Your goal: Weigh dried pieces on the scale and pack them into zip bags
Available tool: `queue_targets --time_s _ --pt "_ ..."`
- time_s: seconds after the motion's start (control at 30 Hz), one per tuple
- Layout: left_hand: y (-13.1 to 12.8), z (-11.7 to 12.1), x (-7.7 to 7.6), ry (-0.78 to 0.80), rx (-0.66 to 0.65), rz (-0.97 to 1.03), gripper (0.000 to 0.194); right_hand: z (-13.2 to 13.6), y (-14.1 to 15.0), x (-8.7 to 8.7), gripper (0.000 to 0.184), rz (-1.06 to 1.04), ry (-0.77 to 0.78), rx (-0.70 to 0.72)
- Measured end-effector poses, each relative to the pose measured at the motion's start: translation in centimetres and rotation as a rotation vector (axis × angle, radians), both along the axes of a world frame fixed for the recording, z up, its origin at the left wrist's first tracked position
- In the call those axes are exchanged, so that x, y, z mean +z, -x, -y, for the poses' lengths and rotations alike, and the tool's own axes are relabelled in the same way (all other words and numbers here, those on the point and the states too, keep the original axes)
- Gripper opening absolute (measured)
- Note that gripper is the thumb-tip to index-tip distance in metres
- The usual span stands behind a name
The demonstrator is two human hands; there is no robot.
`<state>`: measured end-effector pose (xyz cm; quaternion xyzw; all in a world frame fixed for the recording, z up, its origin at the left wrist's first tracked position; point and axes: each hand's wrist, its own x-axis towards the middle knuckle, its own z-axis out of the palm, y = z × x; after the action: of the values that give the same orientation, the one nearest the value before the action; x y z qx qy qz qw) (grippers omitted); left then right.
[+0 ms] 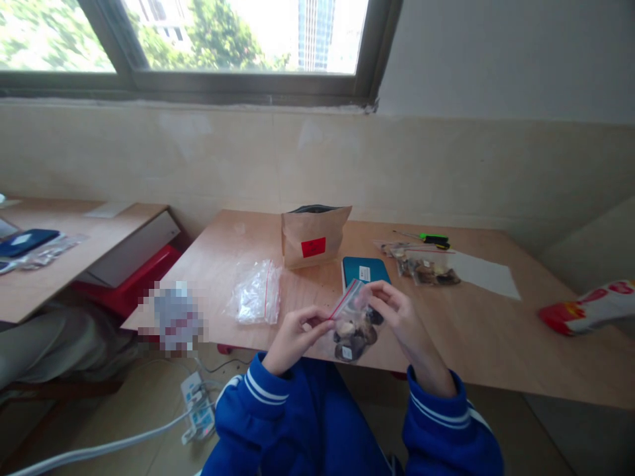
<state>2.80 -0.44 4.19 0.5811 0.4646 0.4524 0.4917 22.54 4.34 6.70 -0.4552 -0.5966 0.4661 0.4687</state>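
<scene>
Pinching in head view: left hand [297, 332] clamped on zip bag [354, 314] at one seal end, right hand [399, 314] clamped near other; bag above table [476, 337] edge. Likely light, limp, slippery; best held by seal corners.

A person's left hand [296, 336] and right hand [398, 312], both bare, reach forward, near each other but apart. The left pinches, thumb to fingertips. The right arches, fingers curled, thumb drawn in beneath. Blue sleeves [439, 423] with white cuff stripes cover both arms; more bare wrist [432, 370] shows on the right.
</scene>
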Motion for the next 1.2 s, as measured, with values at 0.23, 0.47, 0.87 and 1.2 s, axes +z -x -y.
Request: queue_targets --time_s 0.23,0.47,0.87,1.2 --pt "-1.7 0.1 -0.3 0.123 0.180 0.265 0.027 2.2 4.6 -2.0 0.025 0.178 -0.233 -0.399" --pt "-2.8 0.3 -1.3 -0.003 0.294 0.164 0.020 4.3 7.4 -2.0 0.025 0.115 -0.102 -0.149" --pt "-2.7 0.8 -0.7 -0.145 0.091 0.145 0.020 3.3 5.5 -1.6 0.021 0.144 -0.098 -0.138" --pt "-1.3 0.0 -1.2 -0.090 0.249 -0.105 0.036 3.5 5.4 -1.2 0.021 0.108 0.034 -0.027"
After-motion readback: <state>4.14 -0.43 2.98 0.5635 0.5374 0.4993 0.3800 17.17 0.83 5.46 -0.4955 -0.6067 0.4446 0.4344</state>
